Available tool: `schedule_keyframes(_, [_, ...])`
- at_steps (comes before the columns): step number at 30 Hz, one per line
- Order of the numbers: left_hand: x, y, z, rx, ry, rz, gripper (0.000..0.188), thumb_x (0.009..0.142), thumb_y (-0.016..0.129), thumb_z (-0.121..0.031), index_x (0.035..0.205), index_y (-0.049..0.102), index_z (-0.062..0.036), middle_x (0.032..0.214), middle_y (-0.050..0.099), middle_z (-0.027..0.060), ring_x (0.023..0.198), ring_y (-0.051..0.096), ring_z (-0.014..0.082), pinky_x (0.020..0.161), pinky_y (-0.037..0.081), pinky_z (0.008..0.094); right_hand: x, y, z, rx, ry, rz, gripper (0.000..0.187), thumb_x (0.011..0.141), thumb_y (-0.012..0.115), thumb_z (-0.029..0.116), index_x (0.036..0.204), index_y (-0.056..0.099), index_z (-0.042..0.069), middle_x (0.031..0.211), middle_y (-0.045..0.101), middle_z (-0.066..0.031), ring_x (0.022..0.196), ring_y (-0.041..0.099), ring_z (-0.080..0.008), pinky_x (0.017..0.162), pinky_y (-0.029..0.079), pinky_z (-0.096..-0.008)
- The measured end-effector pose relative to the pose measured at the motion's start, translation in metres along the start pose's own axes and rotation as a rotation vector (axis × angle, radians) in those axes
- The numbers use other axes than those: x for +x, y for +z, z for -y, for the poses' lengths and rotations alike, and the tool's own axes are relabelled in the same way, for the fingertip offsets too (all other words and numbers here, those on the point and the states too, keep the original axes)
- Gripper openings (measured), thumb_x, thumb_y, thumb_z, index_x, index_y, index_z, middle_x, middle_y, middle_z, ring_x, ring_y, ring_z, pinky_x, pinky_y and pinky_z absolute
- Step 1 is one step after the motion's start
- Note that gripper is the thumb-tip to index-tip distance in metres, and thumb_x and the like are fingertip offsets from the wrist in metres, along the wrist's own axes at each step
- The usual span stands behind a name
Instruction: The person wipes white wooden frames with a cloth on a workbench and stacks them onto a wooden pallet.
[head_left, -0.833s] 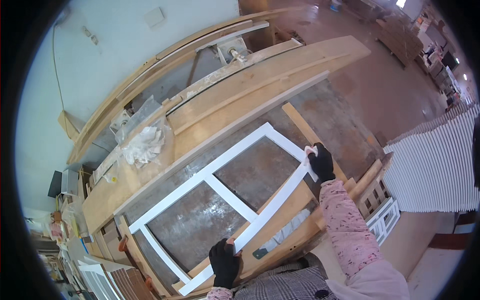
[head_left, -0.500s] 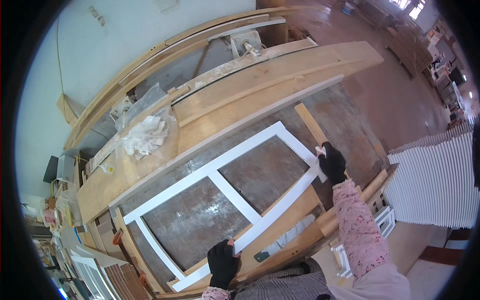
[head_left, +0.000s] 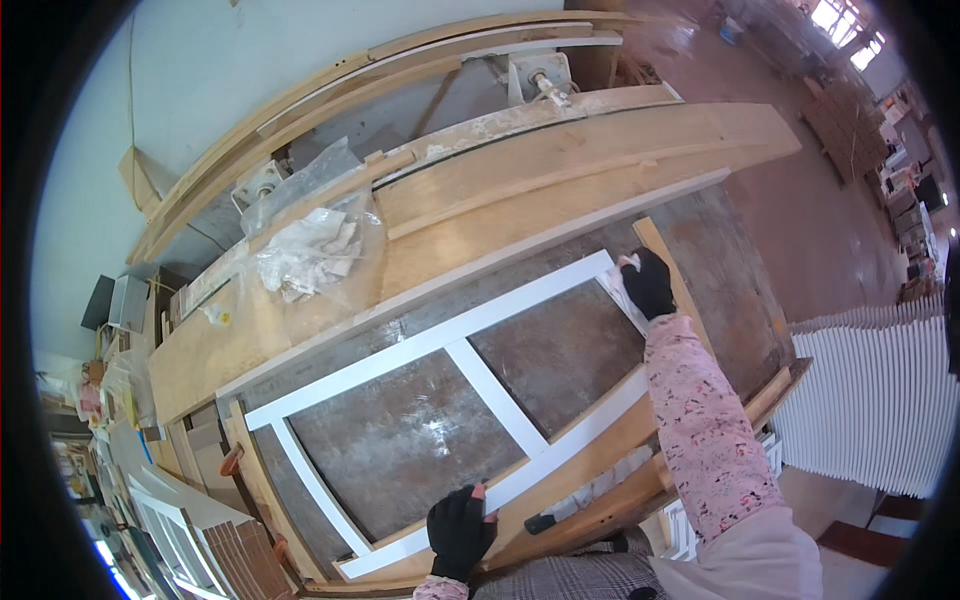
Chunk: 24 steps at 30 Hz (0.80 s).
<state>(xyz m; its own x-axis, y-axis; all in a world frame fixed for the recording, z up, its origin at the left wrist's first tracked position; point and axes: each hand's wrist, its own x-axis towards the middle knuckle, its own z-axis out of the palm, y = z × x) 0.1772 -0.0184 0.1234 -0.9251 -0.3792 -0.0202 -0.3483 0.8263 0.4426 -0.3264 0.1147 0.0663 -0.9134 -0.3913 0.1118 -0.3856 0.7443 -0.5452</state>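
Note:
A white rectangular frame point(head_left: 497, 400) with one crossbar lies flat on a dark, worn bench top point(head_left: 400, 450). My left hand point(head_left: 461, 532), in a black glove with bare fingertips, is closed over the near rail, left of the crossbar. My right hand point(head_left: 650, 284), gloved the same way, is closed on a white cloth point(head_left: 622, 290). It presses the cloth on the frame's right end piece, close to the far right corner. The right sleeve hides part of that end and the near right corner.
Wooden strips point(head_left: 262, 490) edge the bench. Behind it, a clear plastic bag with white rags point(head_left: 310, 255) rests on a long board point(head_left: 520, 190). A pale strip with a dark tip point(head_left: 590, 490) lies along the near edge. White panels point(head_left: 865, 400) are stacked at right.
My right hand has slid with the cloth from the near right corner toward the far right corner. My left hand stays at the near rail. The view has shifted slightly.

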Motion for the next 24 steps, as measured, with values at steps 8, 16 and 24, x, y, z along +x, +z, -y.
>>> schedule_keyframes(8, [0.000, -0.012, -0.001, 0.029, 0.028, -0.050, 0.048, 0.083, 0.066, -0.028, 0.125, 0.058, -0.0065, 0.107, 0.065, 0.0125, 0.091, 0.063, 0.0323, 0.078, 0.051, 0.0469, -0.023, -0.009, 0.034, -0.084, -0.200, 0.033, 0.026, 0.087, 0.068, 0.027, 0.106, 0.067, 0.008, 0.099, 0.065, -0.0147, 0.097, 0.063, -0.0373, 0.083, 0.050, -0.0463])
schedule_keyframes(16, [-0.003, -0.005, 0.006, -0.025, -0.010, -0.045, 0.051, 0.082, 0.071, -0.034, 0.126, 0.059, -0.0098, 0.111, 0.065, 0.0098, 0.101, 0.064, 0.0300, 0.085, 0.052, 0.0455, -0.020, 0.000, 0.141, 0.096, -0.771, -0.080, 0.006, 0.083, 0.068, 0.014, 0.086, 0.066, 0.009, 0.083, 0.063, -0.0115, 0.083, 0.060, -0.0366, 0.072, 0.045, -0.0474])
schedule_keyframes(24, [0.001, -0.004, 0.009, -0.138, -0.052, 0.015, 0.054, 0.080, 0.073, -0.034, 0.127, 0.058, -0.0112, 0.111, 0.065, 0.0115, 0.102, 0.063, 0.0322, 0.086, 0.052, 0.0462, -0.064, 0.099, 0.210, 0.219, -0.970, 0.339, 0.014, 0.083, 0.069, 0.019, 0.089, 0.068, 0.007, 0.088, 0.063, -0.0136, 0.085, 0.060, -0.0361, 0.075, 0.048, -0.0480])
